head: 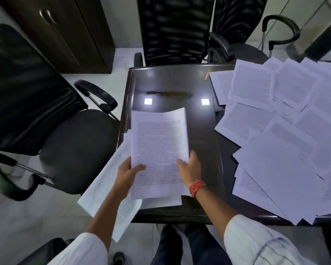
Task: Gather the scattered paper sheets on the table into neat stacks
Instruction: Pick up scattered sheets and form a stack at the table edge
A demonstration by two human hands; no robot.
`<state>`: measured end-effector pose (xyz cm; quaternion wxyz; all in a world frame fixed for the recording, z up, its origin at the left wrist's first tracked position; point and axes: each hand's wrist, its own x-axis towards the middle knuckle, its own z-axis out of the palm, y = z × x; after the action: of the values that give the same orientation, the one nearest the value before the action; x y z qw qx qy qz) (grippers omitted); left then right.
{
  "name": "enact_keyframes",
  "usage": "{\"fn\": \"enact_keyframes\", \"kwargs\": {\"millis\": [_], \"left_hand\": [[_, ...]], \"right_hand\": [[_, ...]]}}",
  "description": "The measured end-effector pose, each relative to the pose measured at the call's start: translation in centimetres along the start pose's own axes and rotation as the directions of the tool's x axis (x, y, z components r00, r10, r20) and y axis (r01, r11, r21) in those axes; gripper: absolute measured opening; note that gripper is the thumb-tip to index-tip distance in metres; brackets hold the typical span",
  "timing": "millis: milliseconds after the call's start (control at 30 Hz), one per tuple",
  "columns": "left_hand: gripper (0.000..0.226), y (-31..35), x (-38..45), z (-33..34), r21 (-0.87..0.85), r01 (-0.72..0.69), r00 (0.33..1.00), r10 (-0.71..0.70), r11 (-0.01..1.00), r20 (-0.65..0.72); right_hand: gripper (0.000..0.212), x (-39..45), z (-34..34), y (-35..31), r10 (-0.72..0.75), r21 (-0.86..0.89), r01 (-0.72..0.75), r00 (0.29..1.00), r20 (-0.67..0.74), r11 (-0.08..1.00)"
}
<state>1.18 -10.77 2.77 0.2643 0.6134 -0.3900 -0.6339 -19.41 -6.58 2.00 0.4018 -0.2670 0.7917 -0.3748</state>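
A person is standing at the near edge of a dark glossy table (180,81), both forearms reaching forward out of pale striped sleeves (256,243). At about 6 o'clock, dark trousers and shoes are showing below the table edge.

Just ahead, near the middle of the view, both hands are gripping a stack of printed sheets (159,148) by its near end. The left hand (129,174) is holding the stack's left edge, thumb lying on the top page and fingers hidden beneath. The right hand (190,166), with a red thread band (197,188) at the wrist, is clasping the right edge, thumb on top and fingers curled around the side. Whether the stack is resting on the table or lifted off it cannot be told.

Under the stack, a few more sheets (107,190) are poking out toward 7 o'clock, overhanging the table's left edge.

From 2 to 4 o'clock, the scattered sheets (279,134) are lying overlapped and askew across the right side of the table.

At 9 o'clock a black office chair (46,115) is standing beside the table. At 12 o'clock a mesh-backed chair (172,29) is facing the far edge, and at 11 o'clock a dark cabinet (65,31) is standing against the wall.
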Motion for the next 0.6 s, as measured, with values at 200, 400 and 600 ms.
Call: {"fn": "enact_keyframes", "kwargs": {"millis": [200, 400, 600], "left_hand": [[0.028, -2.6, 0.7, 1.4, -0.231, 0.284, 0.941, -0.317, 0.931, -0.12], [0.054, -4.7, 0.1, -0.1, 0.876, -0.075, 0.949, 0.305, 0.476, -0.084], [0.162, -2.5, 3.9, -3.6, 0.959, 0.096, 0.978, 0.155, 0.267, -0.141]], "right_hand": [[0.02, 1.4, -3.4, 1.1, 0.049, 0.025, -0.046, 0.99, -0.133, 0.999], [0.026, 2.0, -6.5, 1.2, 0.016, 0.058, -0.009, 0.994, -0.111, 0.998], [0.019, 0.3, -5.3, 1.5, -0.009, 0.057, 0.011, 0.999, -0.034, 0.998]]}}
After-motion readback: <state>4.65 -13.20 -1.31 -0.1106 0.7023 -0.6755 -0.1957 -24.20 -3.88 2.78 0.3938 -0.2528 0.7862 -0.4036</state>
